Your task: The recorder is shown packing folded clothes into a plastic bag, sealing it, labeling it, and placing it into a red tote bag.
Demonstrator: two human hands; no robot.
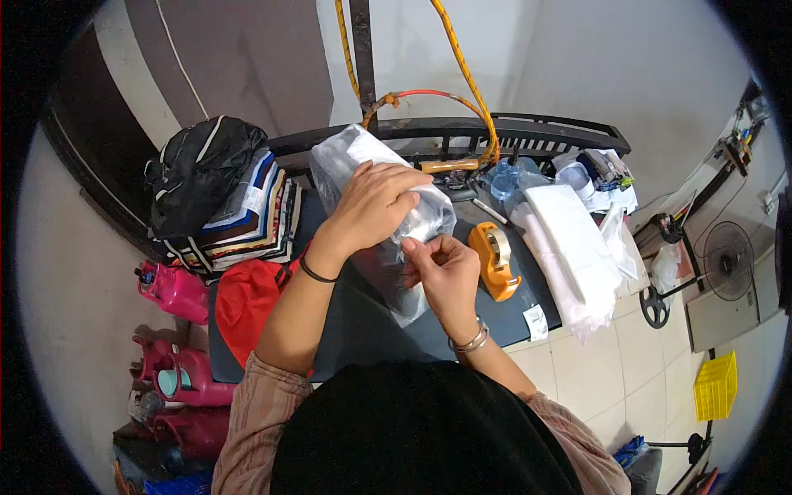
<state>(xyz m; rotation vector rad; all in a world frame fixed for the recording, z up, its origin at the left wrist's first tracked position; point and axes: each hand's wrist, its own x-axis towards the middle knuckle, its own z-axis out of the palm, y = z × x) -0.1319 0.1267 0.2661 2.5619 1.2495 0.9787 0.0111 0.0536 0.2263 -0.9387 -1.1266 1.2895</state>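
A clear plastic bag [427, 216] with white folded material inside lies across the dark tabletop [328, 328]. My left hand [377, 204] is laid over the bag from above, its palm and the undersides of its fingers hidden. With thumb and fingers, my right hand [442, 266] pinches the near part of the bag's film. Loose film hangs below the pinch towards the table's front. Just right of that hand, an orange tape dispenser [495, 263] holds a roll of clear tape.
A stack of folded clothes [247, 229] carries a black bag [204, 167]; red fabric [253, 309] lies nearer. White plastic bags [572, 241] are piled on the right. A marker [489, 211] lies behind the dispenser. Pink gas cylinders [204, 377] stand left of the table.
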